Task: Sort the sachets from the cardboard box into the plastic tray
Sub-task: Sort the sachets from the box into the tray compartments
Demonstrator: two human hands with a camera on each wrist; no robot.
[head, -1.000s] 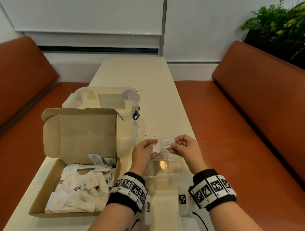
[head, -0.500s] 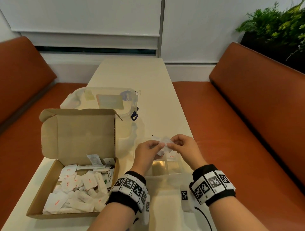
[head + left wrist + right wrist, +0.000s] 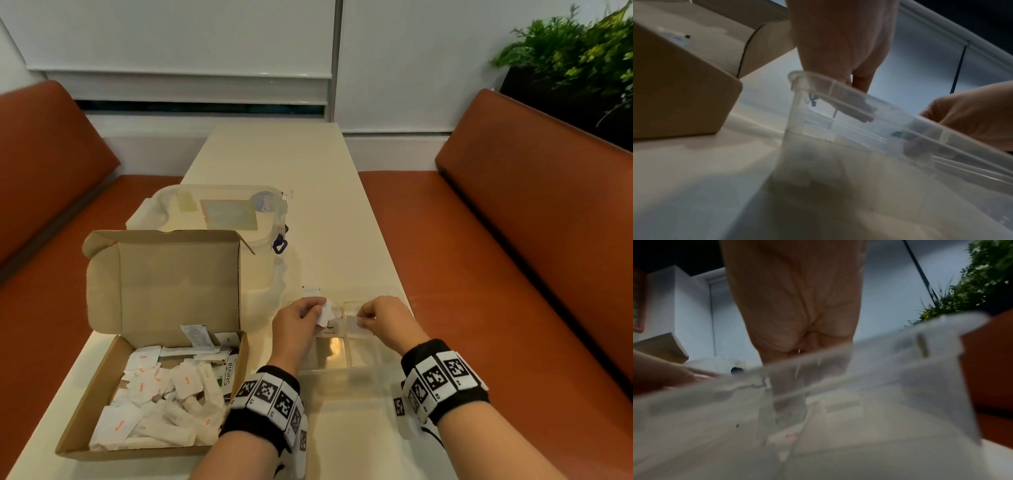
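The left hand [image 3: 299,320] pinches a small white paper sachet [image 3: 324,313] over the clear plastic compartment tray [image 3: 342,368]; the right hand [image 3: 385,320] pinches another white sachet [image 3: 354,322] at its 3 o'clock. The open brown cardboard box [image 3: 102,380] of sachets lies at the tray's 9 o'clock.

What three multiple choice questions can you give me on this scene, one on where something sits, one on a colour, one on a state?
1. Where is the cardboard box relative to the plastic tray?
A. on the person's left of it
B. on the person's right of it
C. stacked on it

2. What colour are the bench seats?
A. green
B. rust orange
C. grey

3. How is the cardboard box's lid?
A. taped shut
B. missing
C. standing open

Answers: 1 A, the head view shows the box left of the tray; 2 B, both benches are rust orange; 3 C, the flap stands up behind the sachets.
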